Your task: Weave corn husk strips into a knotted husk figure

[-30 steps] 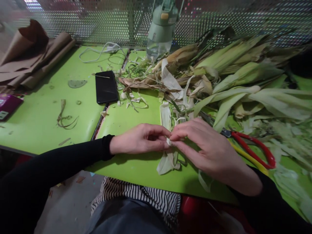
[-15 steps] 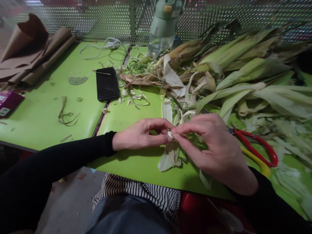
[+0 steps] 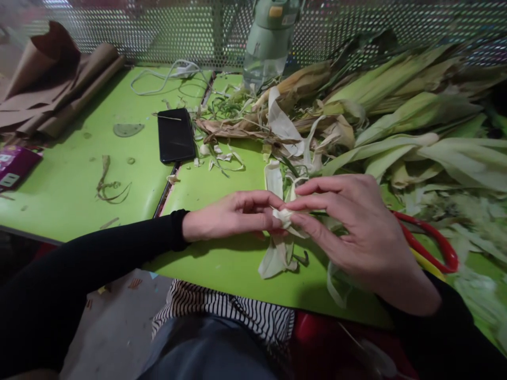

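Between my two hands, just above the table's front part, is a small pale piece of corn husk (image 3: 284, 215). My left hand (image 3: 233, 215) pinches it from the left between thumb and index finger. From the right, the thumb and fingers of my right hand (image 3: 352, 227) close on the same piece. Loose husk strips (image 3: 273, 261) lie on the table below the fingertips, and another pale strip (image 3: 273, 178) lies just behind them. Scissors with red and yellow handles (image 3: 438, 240) rest beside my right hand, their blades hidden behind it.
A heap of corn husks (image 3: 396, 111) covers the back right. Behind stands a green water bottle (image 3: 267, 45) against a perforated metal screen (image 3: 166, 37). A phone (image 3: 176, 135), a white cable (image 3: 154, 79), a protractor (image 3: 129, 130) and brown paper (image 3: 51, 100) lie to the left.
My right hand has moved slightly right and its fingers have spread a little. More of the pale husk piece now shows between my fingertips. My left hand has barely moved.
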`<state>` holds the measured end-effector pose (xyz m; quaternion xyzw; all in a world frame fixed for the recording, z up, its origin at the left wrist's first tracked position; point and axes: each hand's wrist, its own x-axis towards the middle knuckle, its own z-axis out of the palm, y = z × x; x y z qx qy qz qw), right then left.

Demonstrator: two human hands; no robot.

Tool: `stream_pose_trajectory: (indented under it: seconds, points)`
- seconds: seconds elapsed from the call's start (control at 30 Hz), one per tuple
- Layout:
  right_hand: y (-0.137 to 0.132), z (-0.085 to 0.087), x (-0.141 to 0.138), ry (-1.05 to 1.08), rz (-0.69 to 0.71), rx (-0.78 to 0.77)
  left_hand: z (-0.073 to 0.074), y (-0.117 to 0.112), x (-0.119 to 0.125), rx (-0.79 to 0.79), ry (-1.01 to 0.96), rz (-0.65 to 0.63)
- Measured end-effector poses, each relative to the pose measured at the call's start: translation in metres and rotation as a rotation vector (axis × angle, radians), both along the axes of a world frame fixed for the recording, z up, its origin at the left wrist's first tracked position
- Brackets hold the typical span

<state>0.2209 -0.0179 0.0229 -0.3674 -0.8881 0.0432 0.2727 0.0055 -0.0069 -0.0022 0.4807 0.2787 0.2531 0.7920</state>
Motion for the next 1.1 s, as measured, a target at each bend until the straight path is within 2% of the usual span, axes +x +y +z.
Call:
stream_pose_trajectory:
  seconds: [0.17,0.27,0.37,0.47,0.57,0.67,0.8,0.87,0.97,1.03,1.07,1.1]
  points:
    - [-0.001,-0.001,-0.001,0.038,0.096,0.013,0.004,0.0,0.001,-0.085,-0.036,0.005]
    - [-0.003,-0.003,-0.003,0.089,0.089,-0.04,0.003,0.0,0.001,-0.121,-0.038,-0.004]
    - [-0.002,-0.005,-0.001,0.171,0.041,-0.168,-0.001,0.0,0.001,-0.196,-0.062,-0.03]
    - [-0.001,-0.006,0.004,0.244,0.061,-0.33,-0.001,0.0,0.0,-0.249,-0.094,-0.097]
    - [-0.001,-0.006,0.008,0.33,0.091,-0.49,0.001,0.0,-0.001,-0.251,-0.105,-0.159]
    - [-0.002,-0.008,0.006,0.352,0.116,-0.554,0.002,0.0,-0.002,-0.238,-0.125,-0.181]
    - [-0.003,-0.008,0.001,0.273,0.128,-0.447,-0.002,0.0,-0.003,-0.208,-0.137,-0.185]
    - [-0.004,-0.005,0.003,0.251,0.087,-0.247,-0.005,0.0,-0.001,-0.182,-0.171,-0.125]
    - [-0.007,-0.001,0.007,0.194,0.007,0.153,-0.009,0.0,0.002,-0.109,-0.255,0.073]
    - [-0.011,-0.002,0.004,0.111,0.018,0.179,-0.011,0.0,0.005,-0.051,-0.28,0.178]
    - [-0.012,-0.004,0.001,0.137,-0.039,0.191,-0.011,-0.001,0.006,-0.028,-0.285,0.213]
    - [-0.013,-0.007,-0.003,0.145,-0.067,0.133,-0.012,-0.001,0.007,-0.008,-0.283,0.248]
